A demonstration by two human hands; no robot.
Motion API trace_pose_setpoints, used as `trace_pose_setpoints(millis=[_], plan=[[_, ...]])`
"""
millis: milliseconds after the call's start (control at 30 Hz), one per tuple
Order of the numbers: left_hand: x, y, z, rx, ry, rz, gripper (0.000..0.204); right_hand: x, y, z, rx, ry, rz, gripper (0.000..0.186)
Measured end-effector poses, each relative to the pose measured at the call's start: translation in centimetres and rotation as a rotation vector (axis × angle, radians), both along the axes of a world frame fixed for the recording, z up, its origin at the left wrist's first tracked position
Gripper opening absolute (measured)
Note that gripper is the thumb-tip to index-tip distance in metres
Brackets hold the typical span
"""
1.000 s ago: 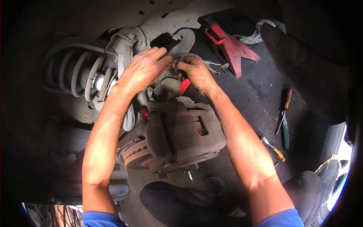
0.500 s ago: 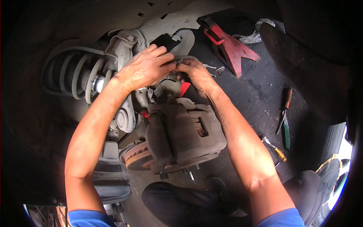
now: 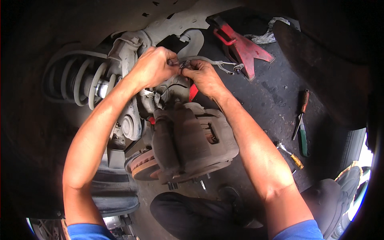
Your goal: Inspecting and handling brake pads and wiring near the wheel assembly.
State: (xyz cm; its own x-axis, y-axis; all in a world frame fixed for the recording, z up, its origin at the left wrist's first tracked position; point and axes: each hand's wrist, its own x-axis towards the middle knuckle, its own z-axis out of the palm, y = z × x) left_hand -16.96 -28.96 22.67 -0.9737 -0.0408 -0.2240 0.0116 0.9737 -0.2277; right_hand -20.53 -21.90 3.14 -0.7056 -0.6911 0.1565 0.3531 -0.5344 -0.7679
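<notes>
Both hands meet above the brake assembly, fingertips almost touching. My left hand (image 3: 157, 67) has its fingers curled in a pinch; what is in them is hidden. Opposite it, my right hand (image 3: 205, 78) pinches a small dark piece (image 3: 184, 65), too small to name. A thin grey line (image 3: 196, 57) arches just behind the right fingers and ends in a metal bracket (image 3: 237, 69) right of the hand. Below the hands sits the brown, dusty brake caliper (image 3: 190, 138), over the rusty brake disc (image 3: 146, 167).
A coil spring (image 3: 82, 82) stands at the left, beside the suspension arm (image 3: 130, 124). A red jack stand (image 3: 244, 48) is on the dark floor behind. To the right lie an orange-handled tool (image 3: 305, 102), a green-handled tool (image 3: 303, 142) and a yellow-handled ratchet (image 3: 296, 161).
My hands have shifted slightly left, and the left fingers have curled in more. The grey line's bracket end has swung up and right, showing more of it. The tools have stayed put.
</notes>
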Motion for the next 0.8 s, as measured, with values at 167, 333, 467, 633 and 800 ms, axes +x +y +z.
trace_pose_setpoints(millis=[167,333,467,633,800], plan=[[-1.5,-0.6,0.0,0.161,-0.070,0.347,0.022,0.1,-0.5,-0.1,0.055,0.145,-0.154,0.033],[-0.7,-1.2,0.1,0.346,-0.101,0.544,0.016,0.2,0.0,0.1,0.094,0.160,-0.142,0.034],[1.0,-1.5,0.3,0.378,-0.099,0.448,0.017,0.4,0.0,0.5,-0.042,-0.016,-0.099,0.031],[3.1,-1.4,-0.6,0.334,0.058,0.418,0.016,0.2,0.0,0.3,-0.048,-0.042,-0.036,0.029],[4.1,-0.2,-1.8,0.111,0.308,0.110,0.017,0.2,0.0,0.4,-0.014,-0.080,-0.017,0.027]])
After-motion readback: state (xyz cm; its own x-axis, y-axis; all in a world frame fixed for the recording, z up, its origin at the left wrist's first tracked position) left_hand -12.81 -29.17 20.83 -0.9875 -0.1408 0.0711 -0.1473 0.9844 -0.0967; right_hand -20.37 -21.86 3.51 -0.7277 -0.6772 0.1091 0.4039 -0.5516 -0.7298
